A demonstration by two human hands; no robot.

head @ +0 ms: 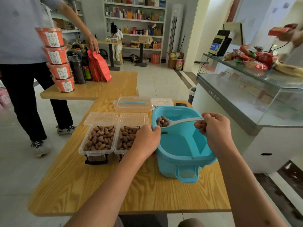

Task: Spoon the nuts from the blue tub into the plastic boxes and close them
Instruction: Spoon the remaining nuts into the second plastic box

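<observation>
Your right hand (214, 128) pinched the handle end of the spoon (178, 122), its long axis running sideways from that hand toward your left, bowl leading and held level, evidently so the few nuts (162, 122) in it would not roll off. The bowl hung over the blue tub (183, 145), just beyond your left thumb. Your left hand (146, 140) gripped the tub's near-side rim, thumb hooked inside, probably to steady it against the scooping. One loose nut (164, 133) lay in the tub just past that thumb. Left of that hand, the two plastic boxes (98, 138) sat side by side on the table (91, 185), nearly full, lids hinged back and away from you, clearing the way for the spoon.
</observation>
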